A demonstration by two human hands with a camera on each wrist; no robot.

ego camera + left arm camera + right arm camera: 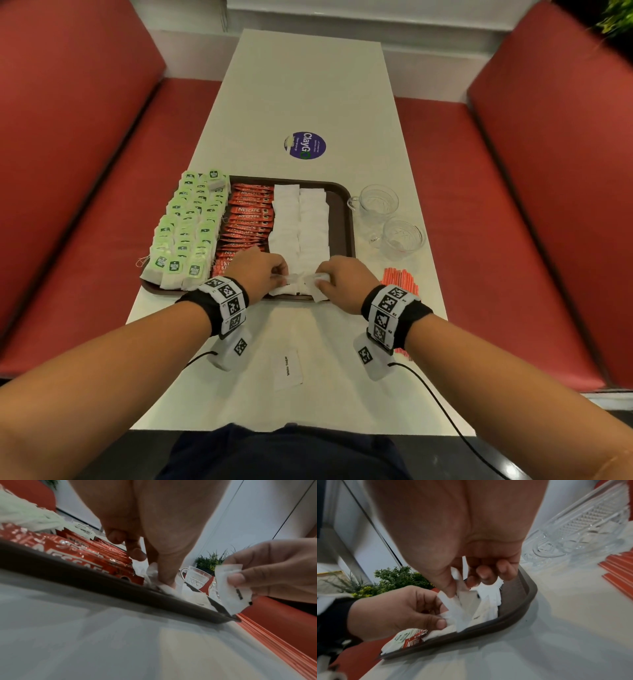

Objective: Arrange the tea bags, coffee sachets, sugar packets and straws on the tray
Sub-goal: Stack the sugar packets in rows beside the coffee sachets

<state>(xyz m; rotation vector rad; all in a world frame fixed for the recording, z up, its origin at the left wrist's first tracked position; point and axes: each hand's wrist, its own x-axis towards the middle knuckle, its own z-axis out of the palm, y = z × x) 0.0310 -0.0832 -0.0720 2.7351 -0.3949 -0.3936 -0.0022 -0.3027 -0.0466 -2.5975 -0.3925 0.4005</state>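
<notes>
Lone white paper packet [288, 370] printed "White Sugar" lies flat low on the pale tabletop [308, 85]. Above it, both hands work the brown plastic tray's [350, 219] near edge: left hand [261, 270] pinching sugar packets [298, 226] (two white columns), right hand [342, 278] pinching one. Green-tagged tea bags [186, 226], glossy red coffee sachets [245, 222], two cut-glass cups [378, 200], orange straws [400, 279] lower right

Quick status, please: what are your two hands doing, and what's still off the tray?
Left hand pinching sugar packets at tray front. Right hand holding one packet. Straws and one sugar packet still on table. Nothing blocking.
</notes>
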